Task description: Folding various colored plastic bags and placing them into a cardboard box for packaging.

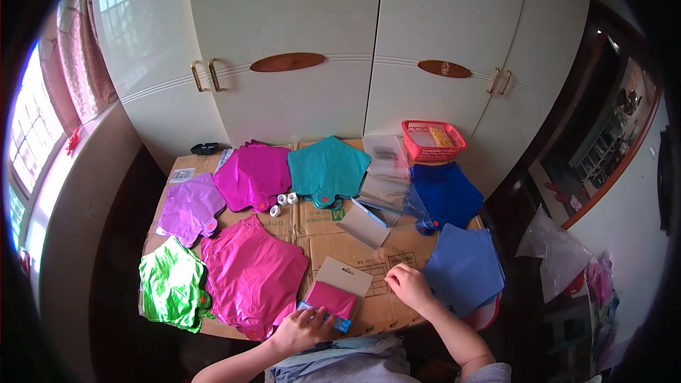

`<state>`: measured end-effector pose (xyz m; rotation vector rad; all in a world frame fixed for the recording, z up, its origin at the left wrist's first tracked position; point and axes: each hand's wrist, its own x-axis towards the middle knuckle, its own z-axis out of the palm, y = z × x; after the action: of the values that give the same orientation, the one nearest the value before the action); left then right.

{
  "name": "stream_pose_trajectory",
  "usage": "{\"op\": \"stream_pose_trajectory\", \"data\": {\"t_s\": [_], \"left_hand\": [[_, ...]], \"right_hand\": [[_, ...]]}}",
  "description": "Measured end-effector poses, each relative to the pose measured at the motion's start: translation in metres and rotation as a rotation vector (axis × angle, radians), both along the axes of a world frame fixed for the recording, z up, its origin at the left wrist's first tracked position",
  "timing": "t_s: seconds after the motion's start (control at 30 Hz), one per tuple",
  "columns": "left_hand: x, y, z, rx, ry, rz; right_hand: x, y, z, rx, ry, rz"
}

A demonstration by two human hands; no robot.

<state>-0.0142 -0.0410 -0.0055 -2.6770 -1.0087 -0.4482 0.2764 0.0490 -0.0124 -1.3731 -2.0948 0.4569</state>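
Note:
A pink folded foil sheet [332,300] lies on a pale card with a punched hanging slot [345,274], close to the table's near edge. A blue strip [340,324] runs along the sheet's lower side. My left hand [306,329] rests over the strip and the sheet's lower left corner, its fingers laid out across them. To the right, my right hand [408,285] hovers over the cardboard with its fingers curled together. Whether anything small sits between those fingertips I cannot make out. Left of the card spreads a stack of larger pink foil shapes [254,269].
Foil stacks ring the cardboard-covered table [320,241]: green [170,284], lilac [188,206], magenta [252,176], teal [328,169], dark blue [445,195], light blue [464,269]. White rolls [282,200], clear sleeves [385,188], a blue pen-like stick [370,214] and a red basket [433,143] stand farther back.

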Motion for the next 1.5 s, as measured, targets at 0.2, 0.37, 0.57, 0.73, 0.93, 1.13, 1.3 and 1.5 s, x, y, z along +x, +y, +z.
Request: {"op": "stream_pose_trajectory", "data": {"t_s": [0.2, 0.37, 0.57, 0.73, 0.93, 1.13, 1.3, 1.5], "left_hand": [[0.008, -0.002, 0.0, 0.047, 0.046, -0.142], [0.006, -0.005, -0.002, 0.066, 0.03, -0.173], [0.002, -0.01, -0.004, 0.09, 0.04, -0.169], [-0.005, -0.015, -0.003, 0.097, 0.043, -0.169], [-0.007, -0.016, -0.007, 0.111, 0.044, -0.15], [0.001, -0.009, -0.01, 0.116, 0.014, -0.143], [0.006, -0.003, -0.015, 0.126, 0.002, -0.135], [0.011, 0.004, -0.015, 0.135, 0.023, -0.138]], "right_hand": [[-0.022, -0.005, -0.012, 0.196, -0.016, 0.052], [-0.032, -0.013, -0.015, 0.269, -0.063, 0.079], [-0.042, -0.017, -0.017, 0.286, -0.049, 0.066], [-0.05, -0.02, -0.018, 0.3, -0.03, 0.06], [-0.063, -0.03, -0.016, 0.338, -0.069, 0.116], [-0.071, -0.039, -0.005, 0.364, -0.098, 0.185], [-0.071, -0.035, -0.005, 0.409, -0.138, 0.221], [-0.069, -0.03, -0.004, 0.444, -0.157, 0.194]]}}
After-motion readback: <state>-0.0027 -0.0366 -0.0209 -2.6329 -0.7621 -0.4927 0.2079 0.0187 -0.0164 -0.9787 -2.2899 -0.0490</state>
